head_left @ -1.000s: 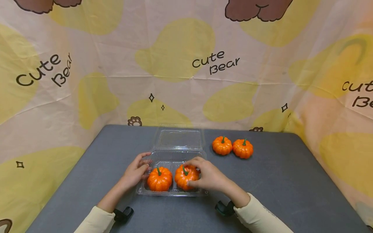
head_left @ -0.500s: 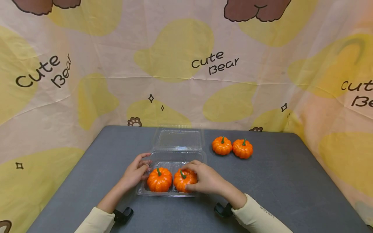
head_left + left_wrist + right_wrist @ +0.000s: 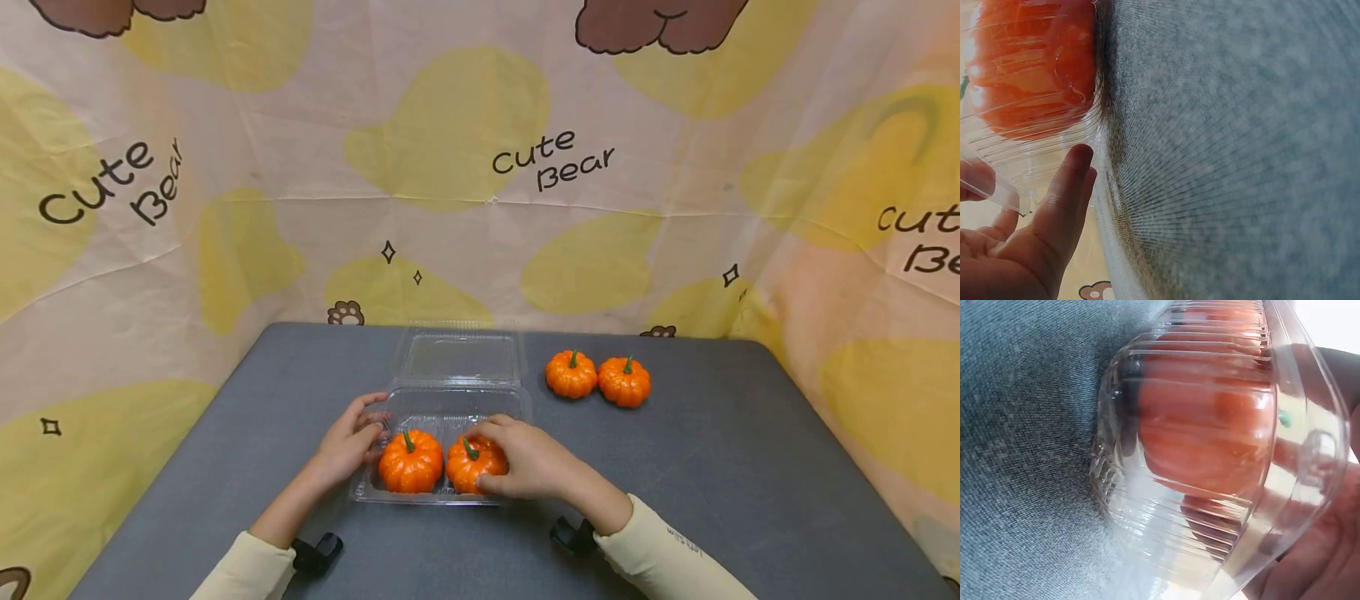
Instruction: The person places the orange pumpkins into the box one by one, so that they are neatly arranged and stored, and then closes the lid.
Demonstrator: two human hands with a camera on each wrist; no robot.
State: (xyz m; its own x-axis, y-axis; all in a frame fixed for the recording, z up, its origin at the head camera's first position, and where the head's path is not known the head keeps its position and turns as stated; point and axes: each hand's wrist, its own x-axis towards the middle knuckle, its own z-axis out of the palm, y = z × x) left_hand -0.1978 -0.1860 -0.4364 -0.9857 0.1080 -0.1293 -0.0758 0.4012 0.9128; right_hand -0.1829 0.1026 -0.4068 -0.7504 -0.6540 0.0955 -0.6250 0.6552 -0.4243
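A clear plastic clamshell box [image 3: 450,400] stands with its lid [image 3: 461,358] folded back. Two small orange pumpkins with green stems sit in its front half. My right hand [image 3: 528,458] holds the right pumpkin [image 3: 474,467], thumb at the front and fingers behind. Through the box wall, the right wrist view shows this pumpkin [image 3: 1204,425] low inside. Left of it sits the other pumpkin [image 3: 411,465]. At the box's left side my left hand [image 3: 348,442] rests with fairly straight fingers. One finger [image 3: 1069,178] lies along the outer wall in the left wrist view.
Two more orange pumpkins, a left one [image 3: 572,375] and a right one [image 3: 625,383], sit side by side on the grey table [image 3: 712,467], behind and right of the box. A printed cloth [image 3: 450,167] hangs behind the table.
Over the last second, my right hand and the pumpkin it holds have shifted slightly left and forward-down in the box. My left hand and the other pumpkins have stayed put.
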